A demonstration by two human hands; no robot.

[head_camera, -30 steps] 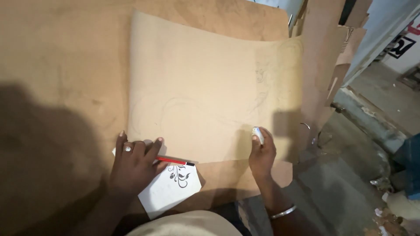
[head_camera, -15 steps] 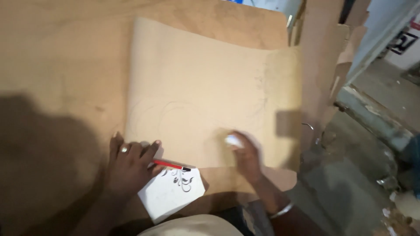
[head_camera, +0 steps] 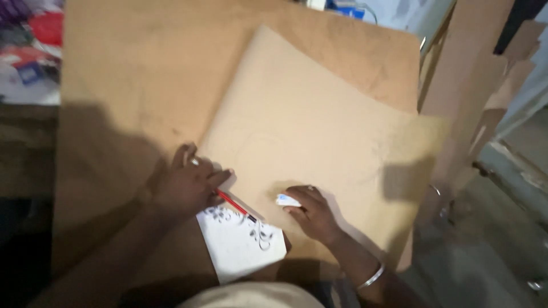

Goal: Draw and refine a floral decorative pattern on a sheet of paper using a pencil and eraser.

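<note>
A wooden board [head_camera: 142,74] is seen from above, with a large sheet of tan paper [head_camera: 319,131] laid across it; the sheet's far edge curls up slightly.

The left hand [head_camera: 185,185] is pressed flat near the sheet's lower left corner, fingers partly spread. A red pencil [head_camera: 234,205] is held under its fingers, the tip slanting away from the hand to the right and towards the person. Just below that hand, partly under the pencil, a white card [head_camera: 240,248] printed with a dark floral scroll design is lying on the board.

The right hand [head_camera: 311,211] is resting on the paper, to the right of the left hand and well apart from it. Its fingers are closed around a small white eraser [head_camera: 287,200], which is pressed against the sheet at the fingertips. A thin metal bangle [head_camera: 372,277] is worn on that wrist.

Faint pencil lines can just be made out on the paper beyond both hands; their shape cannot be told. Upright brown boards [head_camera: 474,74] stand to the right of the right hand.
</note>
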